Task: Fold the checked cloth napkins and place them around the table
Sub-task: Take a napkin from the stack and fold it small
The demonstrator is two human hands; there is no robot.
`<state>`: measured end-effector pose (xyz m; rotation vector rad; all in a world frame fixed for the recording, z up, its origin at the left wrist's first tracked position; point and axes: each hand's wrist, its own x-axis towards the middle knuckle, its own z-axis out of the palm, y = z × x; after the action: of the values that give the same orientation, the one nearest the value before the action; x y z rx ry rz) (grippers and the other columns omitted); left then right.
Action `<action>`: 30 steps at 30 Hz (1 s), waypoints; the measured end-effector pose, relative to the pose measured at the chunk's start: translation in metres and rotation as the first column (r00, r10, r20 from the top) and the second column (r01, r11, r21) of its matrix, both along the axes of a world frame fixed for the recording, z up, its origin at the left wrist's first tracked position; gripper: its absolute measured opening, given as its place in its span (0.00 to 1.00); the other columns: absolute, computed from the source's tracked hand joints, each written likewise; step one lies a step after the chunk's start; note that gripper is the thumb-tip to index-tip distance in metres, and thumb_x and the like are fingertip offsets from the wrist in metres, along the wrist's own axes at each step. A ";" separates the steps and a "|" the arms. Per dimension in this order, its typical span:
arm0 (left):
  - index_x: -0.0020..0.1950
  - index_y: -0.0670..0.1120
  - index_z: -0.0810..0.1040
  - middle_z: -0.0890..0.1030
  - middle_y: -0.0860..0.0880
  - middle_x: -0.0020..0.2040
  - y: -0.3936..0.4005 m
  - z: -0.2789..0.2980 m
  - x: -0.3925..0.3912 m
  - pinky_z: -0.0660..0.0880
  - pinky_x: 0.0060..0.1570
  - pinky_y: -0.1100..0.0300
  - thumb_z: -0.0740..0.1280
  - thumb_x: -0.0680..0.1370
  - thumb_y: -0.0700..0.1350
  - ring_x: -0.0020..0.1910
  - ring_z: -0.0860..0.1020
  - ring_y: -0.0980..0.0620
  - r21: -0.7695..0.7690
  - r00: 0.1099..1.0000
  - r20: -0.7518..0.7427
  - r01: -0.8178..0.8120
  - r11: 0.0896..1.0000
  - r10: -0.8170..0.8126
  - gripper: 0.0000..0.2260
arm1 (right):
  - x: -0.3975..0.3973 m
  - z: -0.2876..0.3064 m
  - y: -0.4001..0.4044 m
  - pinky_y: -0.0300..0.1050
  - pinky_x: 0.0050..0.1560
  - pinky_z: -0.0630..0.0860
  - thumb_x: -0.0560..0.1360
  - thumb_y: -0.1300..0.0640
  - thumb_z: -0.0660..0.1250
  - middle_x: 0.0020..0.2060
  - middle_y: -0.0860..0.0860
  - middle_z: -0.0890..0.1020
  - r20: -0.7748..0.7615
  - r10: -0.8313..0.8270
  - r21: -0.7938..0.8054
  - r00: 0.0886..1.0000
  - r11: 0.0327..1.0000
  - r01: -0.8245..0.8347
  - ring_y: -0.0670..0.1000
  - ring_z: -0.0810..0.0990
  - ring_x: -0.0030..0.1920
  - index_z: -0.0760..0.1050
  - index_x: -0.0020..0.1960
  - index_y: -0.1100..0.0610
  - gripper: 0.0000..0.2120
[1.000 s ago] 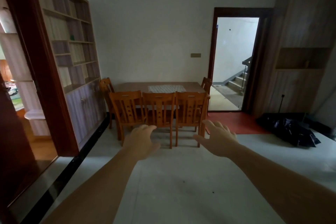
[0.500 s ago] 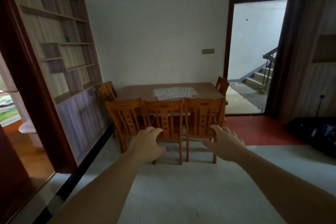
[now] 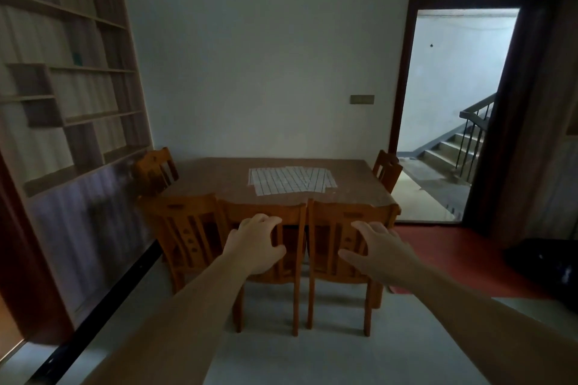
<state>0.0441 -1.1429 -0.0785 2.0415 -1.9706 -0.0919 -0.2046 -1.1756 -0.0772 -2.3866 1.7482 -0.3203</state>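
White checked cloth napkins (image 3: 291, 180) lie spread flat and overlapping near the middle of a brown wooden table (image 3: 212, 180) against the far wall. My left hand (image 3: 255, 244) is stretched forward with fingers curled and apart, empty, in front of the middle chair (image 3: 292, 259). My right hand (image 3: 380, 251) reaches forward beside it, fingers spread, holding nothing, in front of the right chair (image 3: 344, 228). Both hands are short of the table and away from the napkins.
Three orange wooden chairs line the table's near side, the left one (image 3: 184, 228) among them; one chair stands at each end (image 3: 156, 166) (image 3: 387, 169). A tall bookshelf cabinet (image 3: 68, 97) fills the left wall. An open doorway (image 3: 453, 122) with stairs is at right. A dark bag (image 3: 550, 269) lies on the floor.
I have moved closer to the table, so chairs and napkins loom larger. Both hands stay stretched forward and empty, now overlapping the chair backs.
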 end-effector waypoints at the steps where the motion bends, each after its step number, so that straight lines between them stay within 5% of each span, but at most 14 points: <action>1: 0.77 0.55 0.61 0.63 0.52 0.76 -0.028 -0.004 0.004 0.63 0.72 0.44 0.65 0.77 0.57 0.75 0.62 0.48 -0.011 1.000 -0.003 0.002 1.000 -0.002 0.29 | 0.003 -0.001 -0.027 0.61 0.69 0.66 0.72 0.29 0.58 0.73 0.49 0.64 -0.060 0.026 -0.012 0.998 1.000 -0.026 0.55 0.65 0.71 0.54 0.76 0.44 0.38; 10: 0.75 0.55 0.65 0.66 0.53 0.75 -0.268 -0.004 0.052 0.64 0.71 0.48 0.63 0.77 0.59 0.73 0.64 0.51 -0.049 0.992 -0.125 -0.029 0.998 0.022 0.26 | 0.038 0.017 -0.260 0.60 0.72 0.61 0.73 0.29 0.56 0.77 0.50 0.59 -0.087 -0.024 -0.009 0.996 1.000 0.023 0.56 0.60 0.75 0.51 0.77 0.44 0.38; 30: 0.76 0.53 0.65 0.68 0.52 0.74 -0.687 -0.011 0.112 0.69 0.68 0.49 0.64 0.78 0.56 0.71 0.67 0.51 0.005 0.992 0.021 -0.125 0.992 0.124 0.26 | 0.120 -0.001 -0.740 0.64 0.71 0.62 0.75 0.31 0.56 0.77 0.50 0.60 0.089 0.173 0.020 0.981 0.984 -0.175 0.57 0.61 0.75 0.55 0.77 0.46 0.36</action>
<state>0.1559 -1.8301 -0.0897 2.1719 -1.8515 -0.0492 -0.0849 -1.9159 -0.0777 -2.4452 1.4855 -0.3668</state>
